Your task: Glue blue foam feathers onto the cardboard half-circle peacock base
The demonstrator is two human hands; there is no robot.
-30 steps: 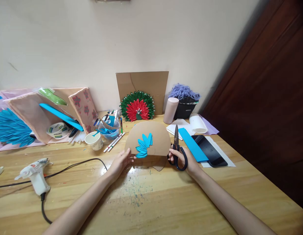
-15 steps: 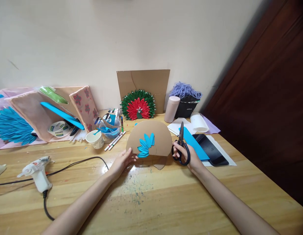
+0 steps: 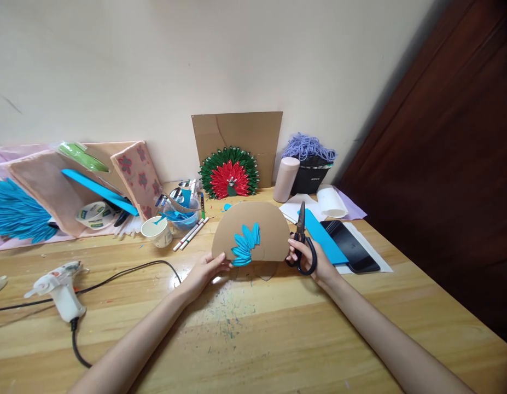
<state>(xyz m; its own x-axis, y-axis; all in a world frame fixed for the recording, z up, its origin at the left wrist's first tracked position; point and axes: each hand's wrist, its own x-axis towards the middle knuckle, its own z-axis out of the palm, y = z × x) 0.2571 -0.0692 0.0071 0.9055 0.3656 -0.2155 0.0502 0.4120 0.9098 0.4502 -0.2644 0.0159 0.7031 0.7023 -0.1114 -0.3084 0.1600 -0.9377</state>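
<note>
A rounded piece of cardboard [image 3: 272, 232] with a flat lower edge is held up above the table. Several blue ribbon petals [image 3: 245, 244] fan out on its front, left of its middle. My left hand [image 3: 207, 272] pinches the cardboard at its lower left corner, thumb in front. On the other side, my right hand [image 3: 308, 256] grips black-handled scissors [image 3: 301, 224], blades pointing up, while its fingertips touch the cardboard's right edge. Another scrap of cardboard [image 3: 264, 270] shows below the piece.
At the left lies a white glue gun [image 3: 62, 287] with its cord. A paper cup [image 3: 156, 232], a tub of blue scraps [image 3: 182, 214] and markers stand nearby. Behind is a red and green petal fan [image 3: 229, 174]. To the right are a phone [image 3: 354, 249] and blue strips [image 3: 322, 238].
The view has shifted slightly. The cardboard is tilted a little differently, its right edge closer to my right hand. Both hands keep their holds.
</note>
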